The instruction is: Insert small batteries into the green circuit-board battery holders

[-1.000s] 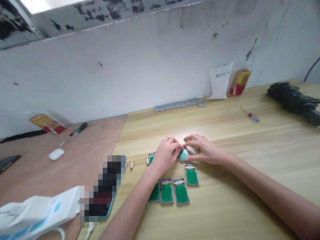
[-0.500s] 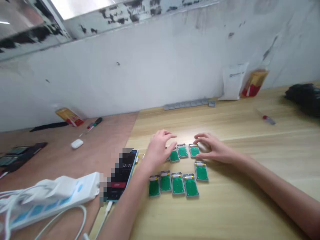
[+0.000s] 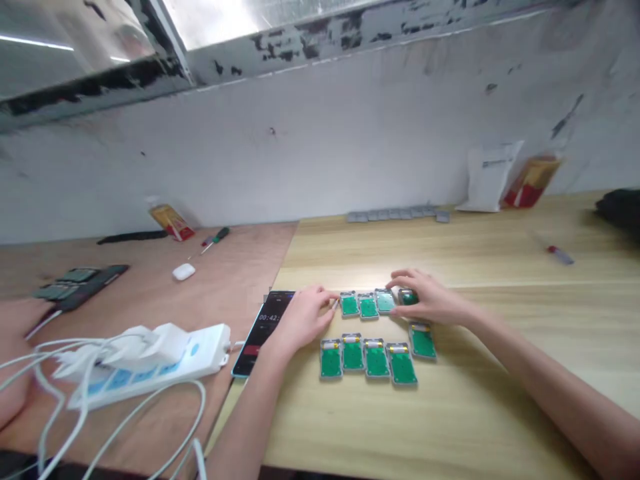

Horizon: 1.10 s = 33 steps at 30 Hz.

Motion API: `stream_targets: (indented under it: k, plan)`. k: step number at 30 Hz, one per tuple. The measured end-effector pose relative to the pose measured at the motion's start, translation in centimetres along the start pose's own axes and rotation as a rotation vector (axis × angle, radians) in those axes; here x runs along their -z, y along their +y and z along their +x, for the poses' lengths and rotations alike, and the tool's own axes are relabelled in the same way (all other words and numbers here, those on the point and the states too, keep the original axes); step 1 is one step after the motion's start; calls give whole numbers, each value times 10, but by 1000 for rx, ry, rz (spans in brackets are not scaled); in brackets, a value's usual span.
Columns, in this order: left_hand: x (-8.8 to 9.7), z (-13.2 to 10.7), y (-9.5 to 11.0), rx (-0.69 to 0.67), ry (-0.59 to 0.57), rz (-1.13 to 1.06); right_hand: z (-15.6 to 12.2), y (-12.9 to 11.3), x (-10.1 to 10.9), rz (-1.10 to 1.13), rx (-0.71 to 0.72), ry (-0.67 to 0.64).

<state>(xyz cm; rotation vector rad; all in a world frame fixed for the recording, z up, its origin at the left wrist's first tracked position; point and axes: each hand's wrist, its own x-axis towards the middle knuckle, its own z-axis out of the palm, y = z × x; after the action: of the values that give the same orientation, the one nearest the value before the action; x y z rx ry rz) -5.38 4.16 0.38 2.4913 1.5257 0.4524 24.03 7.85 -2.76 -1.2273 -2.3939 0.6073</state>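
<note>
Your left hand (image 3: 305, 319) has drawn back, open, fingertips just beside a green circuit board (image 3: 349, 305); your right hand (image 3: 431, 299) curls over a second board (image 3: 409, 297), hold unconfirmed.

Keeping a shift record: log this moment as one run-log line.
left hand: beside leftmost top-row green circuit board | right hand: over rightmost top-row green circuit board | lower row of four boards: untouched

Nine grey-framed green circuit boards (image 3: 376, 360) lie flat in two loose rows on the pale wooden bench (image 3: 465, 413), most showing a small battery (image 3: 353, 339) along one edge; the board under the right hand (image 3: 433, 300) is mostly hidden, hard to make out
</note>
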Motion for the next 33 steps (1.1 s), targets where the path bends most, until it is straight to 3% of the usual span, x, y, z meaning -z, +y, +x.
stream_targets:
  k: [10, 17, 26, 29, 33]
  plan:
    - [-3, 1, -8, 37, 29, 52, -7, 0, -1, 33, 15, -1]
    - [0, 0, -9, -26, 61, 200, -8, -4, -3, 30, 33, 3]
    - [7, -7, -20, -87, 12, 189, -10, -8, 0, 25, 39, 12]
    - [7, -9, -17, -107, 0, 227, -10, -9, 2, 29, 30, 5]
    - [5, 0, -1, -141, 73, 163, -11, -10, 1, 25, 32, 12]
